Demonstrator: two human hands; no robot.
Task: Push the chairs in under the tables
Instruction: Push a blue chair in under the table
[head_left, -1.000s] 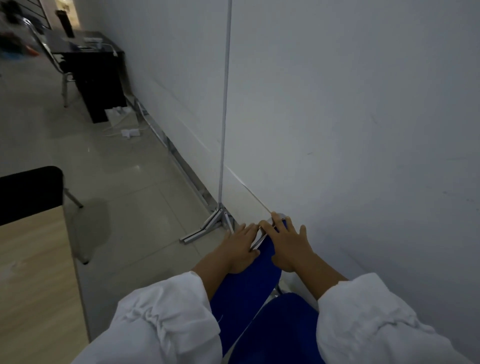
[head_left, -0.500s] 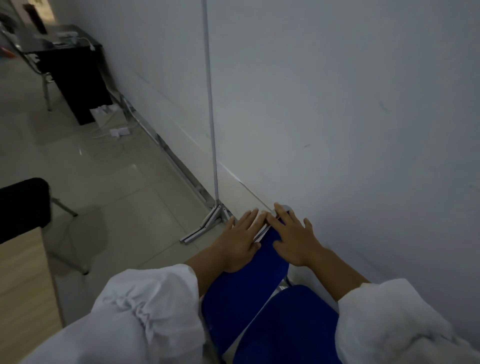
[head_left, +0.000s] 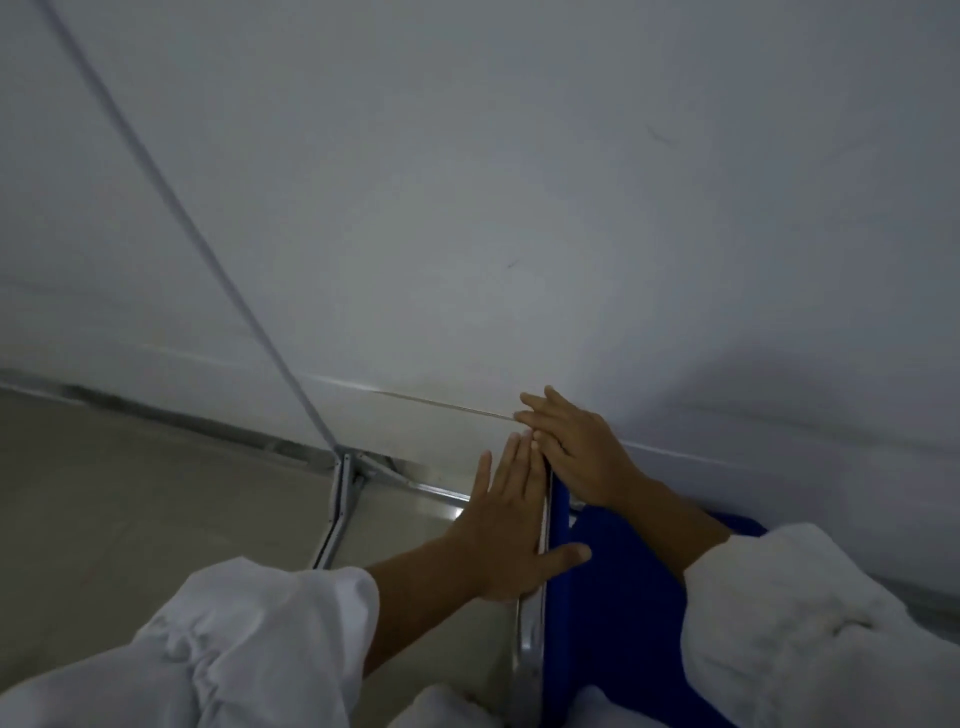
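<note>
Blue chair (head_left: 618, 582), one; two hands flat, fingers extended, gripping nothing: left hand (head_left: 506, 530), right hand (head_left: 576, 452) against its backrest.

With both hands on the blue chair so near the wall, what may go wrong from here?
1. The right hand lies between the blue chair and the white wall; a further push may pinch its fingers.
2. The left hand lies flat on the chair's metal edge, open rather than gripping, so it may slip.
3. No table is in view here, so the chair may simply hit the wall.
</note>
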